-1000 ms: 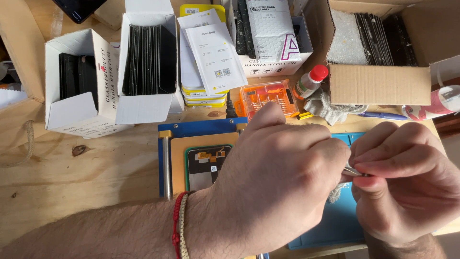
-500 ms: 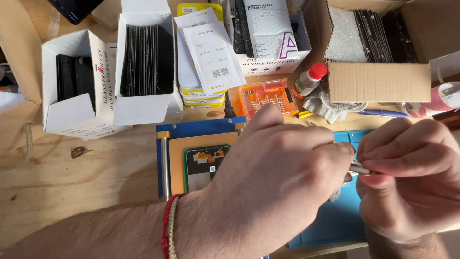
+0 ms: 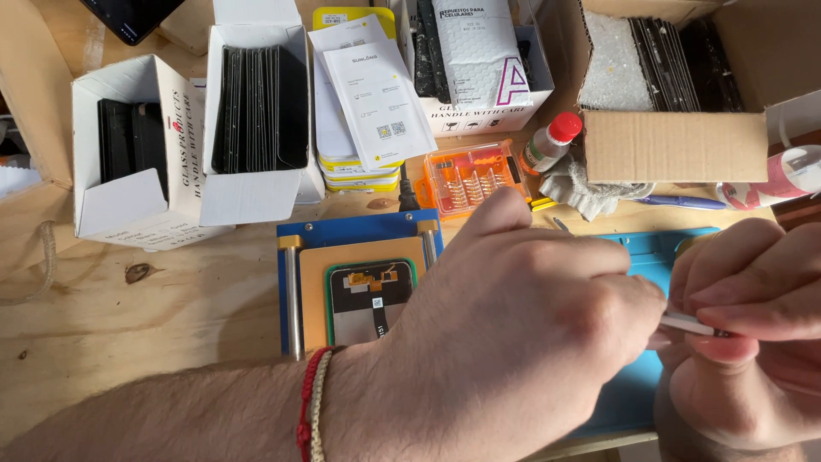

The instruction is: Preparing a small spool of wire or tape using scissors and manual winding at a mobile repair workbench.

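White and thin, the strip (image 3: 684, 323) sits at the frame's right, pinched by both our left hand (image 3: 522, 342) and right hand (image 3: 753, 342); fingers clamped, we should pull slowly and evenly above the blue mat (image 3: 624, 402).

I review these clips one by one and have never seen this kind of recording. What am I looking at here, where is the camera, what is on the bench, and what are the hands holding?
There is no machine: a person works with bare hands, filmed by a camera worn on the head and looking down at a wooden bench. The left hand, with red and tan cords at the wrist, meets the right hand at the right edge; together they pinch a small thin white piece, too hidden to identify. Under them lies a blue mat. Beside it sits a blue plate with an orange pad carrying a phone screen part, back side up. Behind stand white boxes of dark glass panels, an orange bit case, a small red-capped bottle and a cardboard box.
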